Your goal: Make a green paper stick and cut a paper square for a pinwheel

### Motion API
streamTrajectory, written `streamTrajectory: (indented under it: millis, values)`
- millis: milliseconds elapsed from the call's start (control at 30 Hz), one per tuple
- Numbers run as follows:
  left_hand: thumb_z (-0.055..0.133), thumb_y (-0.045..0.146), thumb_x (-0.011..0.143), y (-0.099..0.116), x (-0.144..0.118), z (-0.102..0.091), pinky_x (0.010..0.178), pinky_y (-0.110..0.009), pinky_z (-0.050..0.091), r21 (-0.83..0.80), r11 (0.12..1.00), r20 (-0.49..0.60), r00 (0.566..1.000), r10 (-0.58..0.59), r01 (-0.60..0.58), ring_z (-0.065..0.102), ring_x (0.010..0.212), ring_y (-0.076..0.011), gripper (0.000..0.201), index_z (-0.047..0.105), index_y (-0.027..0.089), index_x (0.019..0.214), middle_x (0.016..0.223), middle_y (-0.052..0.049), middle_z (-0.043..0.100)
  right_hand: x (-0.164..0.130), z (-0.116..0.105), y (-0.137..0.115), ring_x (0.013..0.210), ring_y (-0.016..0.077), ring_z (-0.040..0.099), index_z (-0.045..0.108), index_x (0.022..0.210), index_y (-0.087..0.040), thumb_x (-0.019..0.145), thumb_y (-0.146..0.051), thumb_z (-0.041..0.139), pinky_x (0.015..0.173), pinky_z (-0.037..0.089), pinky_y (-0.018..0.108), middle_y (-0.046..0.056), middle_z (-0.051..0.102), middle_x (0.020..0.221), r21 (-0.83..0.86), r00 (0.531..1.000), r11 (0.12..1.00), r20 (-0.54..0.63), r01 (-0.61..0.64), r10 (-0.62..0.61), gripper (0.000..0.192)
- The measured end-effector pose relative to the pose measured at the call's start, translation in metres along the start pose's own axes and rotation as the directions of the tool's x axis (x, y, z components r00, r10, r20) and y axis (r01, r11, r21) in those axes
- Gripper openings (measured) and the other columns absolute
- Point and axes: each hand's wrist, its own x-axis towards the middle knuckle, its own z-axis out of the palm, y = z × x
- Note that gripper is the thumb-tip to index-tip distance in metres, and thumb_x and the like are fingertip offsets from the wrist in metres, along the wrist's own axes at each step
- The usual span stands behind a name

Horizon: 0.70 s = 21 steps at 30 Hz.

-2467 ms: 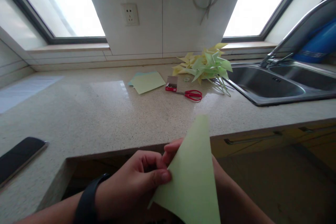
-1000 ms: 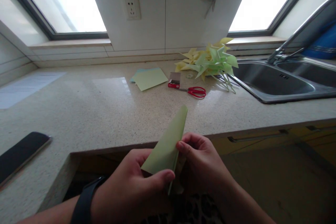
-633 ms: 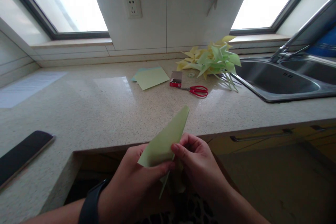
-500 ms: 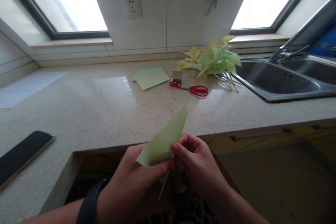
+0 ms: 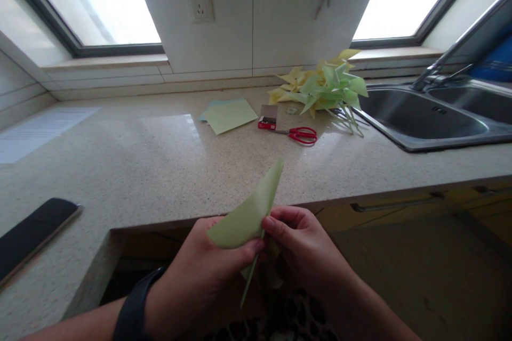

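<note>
A folded, curved piece of pale green paper (image 5: 248, 218) stands up between my hands, just off the counter's front edge. My left hand (image 5: 216, 256) is closed on its lower left part, thumb pressed across the near side. With thumb and forefinger, my right hand (image 5: 300, 240) pinches the paper's right edge near the middle. A narrow green edge of it sticks out below my left thumb. Most of my fingers behind the paper are hidden.
On the speckled counter (image 5: 160, 170) lie paper sheets (image 5: 234, 116), a small red box (image 5: 267, 117), red-handled scissors (image 5: 303, 135) and several yellow and green paper pinwheels (image 5: 332, 85). A phone (image 5: 36, 237) and a printed sheet (image 5: 44, 128) lie left; a sink (image 5: 424, 117) is right.
The paper has bent more, its left flap curling and its top tip shifting slightly left. Both hands keep their grip almost in place. The view has tilted down slightly.
</note>
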Motion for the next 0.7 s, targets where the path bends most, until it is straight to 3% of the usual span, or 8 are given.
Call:
streamTrajectory:
  millis: [167,400,700]
  values:
    - [0.085,0.031,0.076,0.003,-0.001,0.001,0.068,-0.026,0.053,0.007,1.0,0.013,1.0,0.004,-0.005,0.067,0.072,-0.0162,0.018,0.079,0.017,0.086,0.08,-0.002,0.077,0.001,0.003,-0.001,0.052,0.0097,0.064,0.075,0.071,-0.017,0.069,-0.035,0.091,0.051,0.052,0.019,0.0,0.072,0.063,0.058,0.999,0.998,-0.021,-0.024,0.025,0.025]
    - [0.089,0.034,0.069,0.003,-0.004,0.011,0.059,-0.024,0.051,-0.169,0.982,-0.009,0.997,-0.082,0.08,0.064,0.061,-0.014,0.022,0.078,0.016,0.073,0.067,-0.001,0.073,0.003,0.007,-0.002,0.045,0.0091,0.062,0.07,0.065,-0.017,0.063,-0.033,0.094,0.043,0.05,0.017,-0.002,0.069,0.055,0.119,0.998,0.993,-0.048,-0.022,0.028,0.03]
    - [0.084,0.037,0.079,-0.002,0.003,0.0,0.072,-0.028,0.054,-0.067,0.995,0.036,0.997,-0.071,0.073,0.068,0.073,-0.0172,0.026,0.081,0.016,0.093,0.08,-0.004,0.077,0.007,0.007,0.005,0.044,0.0098,0.058,0.067,0.068,-0.019,0.064,-0.035,0.094,0.044,0.05,0.021,-0.003,0.067,0.057,0.123,0.996,0.992,-0.081,-0.014,0.024,0.032]
